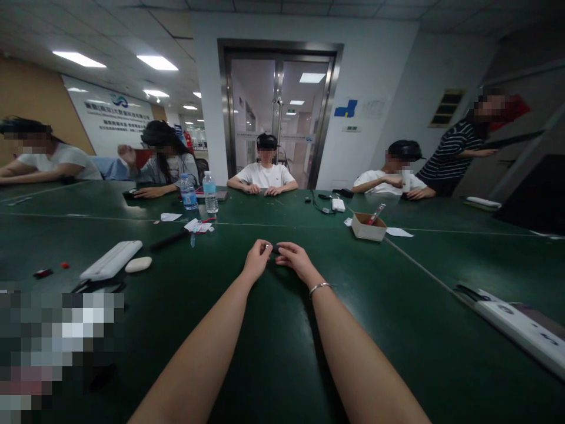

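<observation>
Both my hands are out over the dark green table [273, 330], close together in the middle of the view. My left hand [256, 261] is closed in a pinch, with a tiny bright metallic bit [267, 247] showing at its fingertips. A small dark piece [276, 249] sits between the thumb and fingers of my right hand [298, 261], its end turned toward the left fingertips. Whether the two bits touch or form one object, I cannot tell. A silver bracelet [319, 287] circles my right wrist.
To the left lie a white case [112, 260] and a pale oval item [138, 264]. Two water bottles [210, 194] stand beyond. A small open box [369, 228] sits right of centre, a white power strip [525, 327] at far right. Several people are around the table.
</observation>
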The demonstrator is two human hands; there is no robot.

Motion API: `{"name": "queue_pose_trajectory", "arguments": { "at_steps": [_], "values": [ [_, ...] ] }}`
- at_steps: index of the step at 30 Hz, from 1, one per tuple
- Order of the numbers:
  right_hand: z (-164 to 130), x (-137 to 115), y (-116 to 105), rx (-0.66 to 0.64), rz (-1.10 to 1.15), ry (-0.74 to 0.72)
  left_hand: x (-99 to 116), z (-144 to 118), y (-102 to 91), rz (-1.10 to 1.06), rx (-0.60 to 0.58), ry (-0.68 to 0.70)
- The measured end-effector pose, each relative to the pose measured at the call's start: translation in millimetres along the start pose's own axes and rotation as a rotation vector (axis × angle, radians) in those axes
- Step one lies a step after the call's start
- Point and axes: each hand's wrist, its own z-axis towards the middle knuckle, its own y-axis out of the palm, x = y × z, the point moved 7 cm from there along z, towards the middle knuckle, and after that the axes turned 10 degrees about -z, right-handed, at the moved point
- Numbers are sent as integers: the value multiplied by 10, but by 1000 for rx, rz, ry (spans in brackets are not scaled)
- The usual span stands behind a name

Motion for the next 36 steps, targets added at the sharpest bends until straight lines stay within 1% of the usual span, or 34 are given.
{"name": "queue_pose_trajectory", "arguments": {
  "at_steps": [6,13,18,22,30,36],
  "values": [
    [-4,-5,1,-18,-5,-20,47,-17,0,-41,-11,-18],
    [-1,22,5,-8,-48,-17,41,-18,-11,-60,-6,-14],
    [-26,19,18,-18,-65,-56,48,-43,-26,-51,2,-26],
    [-36,30,10,-8,-101,-86,37,-62,-33,-44,2,-35],
    [-40,38,0,3,-142,-108,14,-69,-42,-44,-7,-11],
    [-38,26,-7,-4,-132,-91,-36,-54,-43,-21,-16,-40]
  ]
}}
